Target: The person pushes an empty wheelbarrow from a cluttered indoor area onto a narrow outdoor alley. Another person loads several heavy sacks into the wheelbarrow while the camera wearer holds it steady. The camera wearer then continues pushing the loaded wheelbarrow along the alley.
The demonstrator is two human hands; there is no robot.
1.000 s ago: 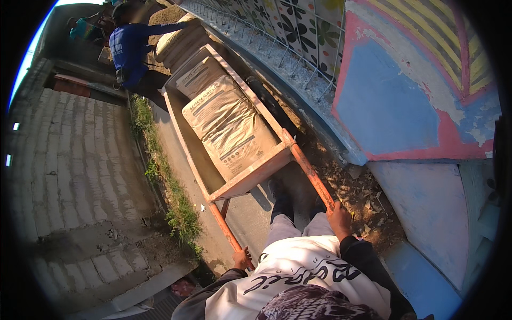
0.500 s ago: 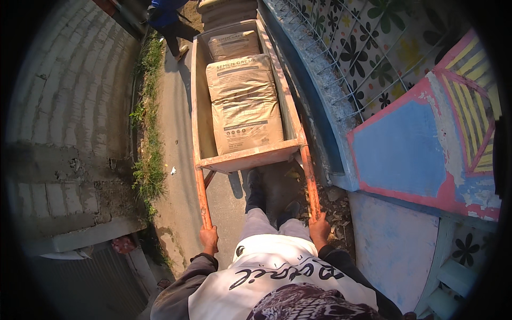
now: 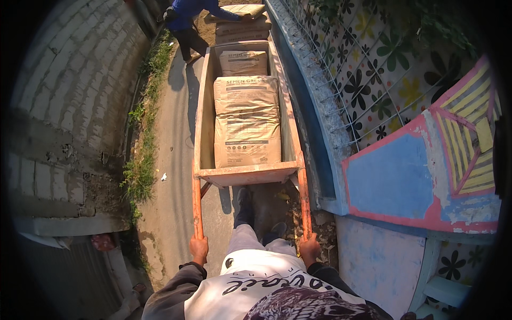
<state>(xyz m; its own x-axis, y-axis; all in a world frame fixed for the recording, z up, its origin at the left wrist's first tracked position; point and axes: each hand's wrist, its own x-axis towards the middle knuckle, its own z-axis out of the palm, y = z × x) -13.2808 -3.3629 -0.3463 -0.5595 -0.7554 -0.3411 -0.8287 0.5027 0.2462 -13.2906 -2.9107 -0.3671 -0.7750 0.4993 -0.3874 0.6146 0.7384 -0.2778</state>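
My left hand point(image 3: 199, 249) is wrapped round the end of the left orange handle point(image 3: 198, 213) of a wheelbarrow. Closed on the right handle point(image 3: 305, 205) is my right hand point(image 3: 310, 250). Between my hands and the far end of the lane stretches the deep box-shaped tray point(image 3: 248, 172) of the wheelbarrow, with worn orange edges. Inside lies a large brown paper cement bag point(image 3: 247, 122), its surface wrinkled, and a second cement bag point(image 3: 243, 63) sits beyond it. The wheel is hidden under the tray.
Ahead, a co-worker in blue point(image 3: 188, 16) reaches an arm onto stacked bags point(image 3: 242, 29). A block wall point(image 3: 69, 96) and a grass strip point(image 3: 141, 154) border the left. A blue-and-pink painted wall point(image 3: 389, 176) with wire mesh point(image 3: 357, 74) runs close on the right.
The wheelbarrow now points straighter ahead, its handles shifted slightly left in view. More of the co-worker shows, bent with an arm over the stacked bags. Both my hands keep their hold.
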